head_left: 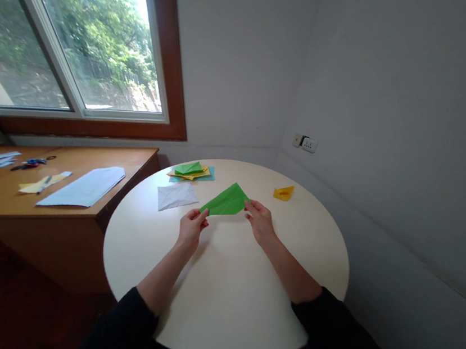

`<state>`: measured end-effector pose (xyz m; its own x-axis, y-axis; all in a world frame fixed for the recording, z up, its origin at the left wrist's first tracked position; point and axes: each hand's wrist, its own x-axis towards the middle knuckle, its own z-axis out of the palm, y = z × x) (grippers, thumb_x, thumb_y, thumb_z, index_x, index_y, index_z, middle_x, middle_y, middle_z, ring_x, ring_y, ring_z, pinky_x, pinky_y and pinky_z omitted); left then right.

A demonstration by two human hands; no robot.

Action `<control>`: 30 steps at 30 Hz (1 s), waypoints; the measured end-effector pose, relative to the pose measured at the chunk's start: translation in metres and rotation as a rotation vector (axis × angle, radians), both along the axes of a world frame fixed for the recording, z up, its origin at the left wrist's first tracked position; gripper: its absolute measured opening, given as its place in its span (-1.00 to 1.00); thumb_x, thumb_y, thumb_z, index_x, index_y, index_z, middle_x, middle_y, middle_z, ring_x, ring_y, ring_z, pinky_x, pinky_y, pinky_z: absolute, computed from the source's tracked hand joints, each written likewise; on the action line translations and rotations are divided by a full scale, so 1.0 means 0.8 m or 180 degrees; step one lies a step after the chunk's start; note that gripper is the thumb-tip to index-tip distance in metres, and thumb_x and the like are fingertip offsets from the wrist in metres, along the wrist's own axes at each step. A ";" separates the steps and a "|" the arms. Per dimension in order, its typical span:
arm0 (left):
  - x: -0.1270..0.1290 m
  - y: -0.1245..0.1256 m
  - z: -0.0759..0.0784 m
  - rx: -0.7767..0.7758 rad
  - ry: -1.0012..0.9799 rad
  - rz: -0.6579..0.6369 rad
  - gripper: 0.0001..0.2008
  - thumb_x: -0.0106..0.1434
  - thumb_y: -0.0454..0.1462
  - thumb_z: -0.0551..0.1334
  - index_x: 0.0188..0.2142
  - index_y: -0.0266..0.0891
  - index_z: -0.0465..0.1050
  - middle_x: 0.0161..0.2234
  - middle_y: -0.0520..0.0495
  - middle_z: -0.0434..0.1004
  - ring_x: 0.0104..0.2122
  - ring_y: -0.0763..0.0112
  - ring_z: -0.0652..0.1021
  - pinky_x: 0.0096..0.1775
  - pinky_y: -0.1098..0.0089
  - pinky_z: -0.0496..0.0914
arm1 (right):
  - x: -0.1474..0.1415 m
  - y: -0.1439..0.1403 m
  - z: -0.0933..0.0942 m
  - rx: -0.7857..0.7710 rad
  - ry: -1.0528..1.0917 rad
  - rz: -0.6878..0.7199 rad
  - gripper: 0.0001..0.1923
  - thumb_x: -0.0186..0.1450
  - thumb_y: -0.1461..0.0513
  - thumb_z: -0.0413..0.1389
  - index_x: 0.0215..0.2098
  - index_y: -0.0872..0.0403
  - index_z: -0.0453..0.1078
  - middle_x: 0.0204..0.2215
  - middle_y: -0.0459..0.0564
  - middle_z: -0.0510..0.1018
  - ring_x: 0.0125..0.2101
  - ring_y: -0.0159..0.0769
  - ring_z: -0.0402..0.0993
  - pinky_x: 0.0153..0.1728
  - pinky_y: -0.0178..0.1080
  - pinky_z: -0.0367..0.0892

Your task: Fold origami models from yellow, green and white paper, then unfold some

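Folded green paper (228,201) pinched at both ends over round white table (231,299).
Left hand (191,229) gripping left tip, right hand (259,222) gripping right corner; white sheet (176,195) just beyond.

One camera only, worn on the person's head, looking forward and down across the round table (233,310) from its near edge. It sits close over the forearms and faces the far wall corner, taking in the window (74,58) and desk (72,217) at left

Black sleeves pushed up, forearms and hands bare.
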<state>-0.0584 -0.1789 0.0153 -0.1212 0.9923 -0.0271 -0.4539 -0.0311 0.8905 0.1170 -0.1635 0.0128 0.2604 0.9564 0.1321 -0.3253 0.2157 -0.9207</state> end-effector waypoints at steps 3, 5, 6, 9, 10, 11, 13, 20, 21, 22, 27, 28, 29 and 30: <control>0.000 -0.001 0.000 -0.0005 0.0029 -0.0011 -0.61 -0.29 -0.15 0.43 -0.56 -0.31 0.31 -0.60 0.11 0.33 -0.62 0.64 0.32 -0.47 0.48 0.25 | 0.001 0.002 -0.003 0.0099 -0.0169 -0.0113 -0.76 -0.08 0.08 0.26 -0.50 0.05 0.45 -0.58 -0.17 0.44 -0.52 -0.44 0.23 -0.49 -0.33 0.05; 0.000 -0.001 0.001 0.0001 0.0047 -0.0006 -0.62 -0.29 -0.15 0.43 -0.56 -0.31 0.32 -0.60 0.11 0.33 -0.62 0.64 0.32 -0.47 0.48 0.25 | 0.001 0.004 -0.004 0.0137 -0.0211 -0.0159 -0.76 -0.08 0.08 0.26 -0.52 0.05 0.44 -0.61 -0.18 0.42 -0.53 -0.44 0.21 -0.49 -0.33 0.04; 0.000 -0.001 0.001 -0.0002 0.0048 0.0004 -0.61 -0.29 -0.15 0.43 -0.55 -0.31 0.32 -0.60 0.11 0.33 -0.62 0.64 0.32 -0.47 0.48 0.25 | 0.001 0.004 -0.005 0.0141 -0.0217 -0.0168 -0.76 -0.07 0.08 0.26 -0.53 0.05 0.43 -0.62 -0.18 0.41 -0.53 -0.44 0.20 -0.49 -0.33 0.04; 0.000 0.000 0.001 -0.0012 0.0054 0.0034 -0.61 -0.30 -0.15 0.43 -0.55 -0.31 0.33 -0.60 0.10 0.34 -0.62 0.64 0.32 -0.47 0.48 0.25 | 0.002 0.005 -0.007 0.0126 -0.0242 -0.0168 -0.76 -0.07 0.07 0.26 -0.54 0.05 0.42 -0.63 -0.19 0.39 -0.53 -0.44 0.20 -0.48 -0.32 0.04; 0.000 0.000 0.001 -0.0010 0.0064 0.0036 -0.62 -0.30 -0.15 0.43 -0.55 -0.31 0.34 -0.60 0.10 0.34 -0.62 0.64 0.32 -0.47 0.48 0.25 | 0.002 0.005 -0.007 0.0123 -0.0259 -0.0168 -0.76 -0.07 0.06 0.25 -0.54 0.05 0.42 -0.63 -0.18 0.39 -0.53 -0.44 0.20 -0.48 -0.32 0.04; 0.000 0.000 0.001 -0.0004 0.0078 0.0036 -0.62 -0.29 -0.15 0.43 -0.55 -0.31 0.34 -0.60 0.10 0.34 -0.62 0.63 0.32 -0.48 0.48 0.25 | 0.002 0.006 -0.007 0.0120 -0.0277 -0.0169 -0.75 -0.07 0.06 0.25 -0.54 0.05 0.42 -0.63 -0.18 0.39 -0.53 -0.44 0.20 -0.48 -0.32 0.04; 0.000 0.001 0.001 0.0001 0.0091 0.0039 -0.62 -0.29 -0.15 0.42 -0.55 -0.31 0.34 -0.59 0.09 0.35 -0.63 0.63 0.31 -0.48 0.48 0.25 | 0.002 0.005 -0.007 0.0121 -0.0301 -0.0175 -0.74 -0.07 0.05 0.25 -0.54 0.05 0.41 -0.63 -0.18 0.39 -0.53 -0.43 0.21 -0.48 -0.31 0.04; 0.001 -0.001 0.001 0.0012 0.0105 -0.0022 -0.62 -0.29 -0.15 0.43 -0.56 -0.31 0.34 -0.61 0.10 0.35 -0.63 0.63 0.32 -0.49 0.48 0.24 | 0.003 0.005 -0.006 0.0000 0.0040 -0.0113 -0.75 -0.08 0.07 0.26 -0.57 0.04 0.38 -0.61 -0.17 0.40 -0.53 -0.45 0.23 -0.51 -0.33 0.06; 0.001 -0.001 0.001 0.0016 0.0123 -0.0045 -0.62 -0.29 -0.15 0.43 -0.56 -0.31 0.34 -0.61 0.10 0.35 -0.63 0.63 0.32 -0.49 0.48 0.23 | 0.003 0.006 -0.006 -0.0019 0.0101 -0.0102 -0.75 -0.08 0.07 0.26 -0.57 0.04 0.38 -0.61 -0.17 0.40 -0.52 -0.45 0.24 -0.52 -0.33 0.06; 0.001 -0.002 0.001 0.0017 0.0143 -0.0066 -0.63 -0.28 -0.14 0.43 -0.56 -0.31 0.35 -0.61 0.09 0.35 -0.63 0.63 0.32 -0.50 0.48 0.23 | 0.004 0.006 -0.006 -0.0031 0.0151 -0.0098 -0.76 -0.09 0.07 0.26 -0.57 0.04 0.37 -0.60 -0.17 0.41 -0.52 -0.44 0.25 -0.52 -0.33 0.07; 0.001 -0.002 0.000 0.0034 0.0208 -0.0158 -0.64 -0.26 -0.14 0.41 -0.54 -0.34 0.40 -0.57 0.05 0.39 -0.63 0.64 0.31 -0.50 0.48 0.23 | 0.006 0.009 -0.007 -0.0064 0.0358 -0.0152 -0.76 -0.11 0.10 0.27 -0.57 0.03 0.36 -0.57 -0.15 0.44 -0.51 -0.42 0.28 -0.53 -0.33 0.08; 0.002 -0.002 -0.001 0.0029 0.0208 -0.0159 -0.64 -0.26 -0.14 0.42 -0.54 -0.34 0.40 -0.57 0.04 0.40 -0.63 0.64 0.31 -0.50 0.47 0.22 | 0.006 0.009 -0.007 -0.0078 0.0383 -0.0158 -0.76 -0.10 0.09 0.27 -0.57 0.03 0.35 -0.56 -0.15 0.45 -0.51 -0.42 0.29 -0.53 -0.32 0.09; 0.003 -0.002 -0.001 0.0016 0.0204 -0.0161 -0.64 -0.27 -0.14 0.42 -0.54 -0.34 0.40 -0.57 0.04 0.40 -0.64 0.64 0.31 -0.50 0.47 0.22 | 0.005 0.009 -0.007 -0.0094 0.0401 -0.0147 -0.76 -0.10 0.09 0.26 -0.56 0.02 0.34 -0.55 -0.15 0.45 -0.50 -0.41 0.30 -0.53 -0.32 0.09; 0.004 -0.002 -0.002 -0.0001 0.0197 -0.0162 -0.64 -0.27 -0.14 0.42 -0.54 -0.33 0.40 -0.57 0.03 0.41 -0.64 0.64 0.31 -0.50 0.47 0.22 | 0.004 0.008 -0.006 -0.0116 0.0419 -0.0111 -0.75 -0.08 0.08 0.25 -0.55 0.02 0.33 -0.54 -0.15 0.47 -0.49 -0.40 0.32 -0.53 -0.32 0.10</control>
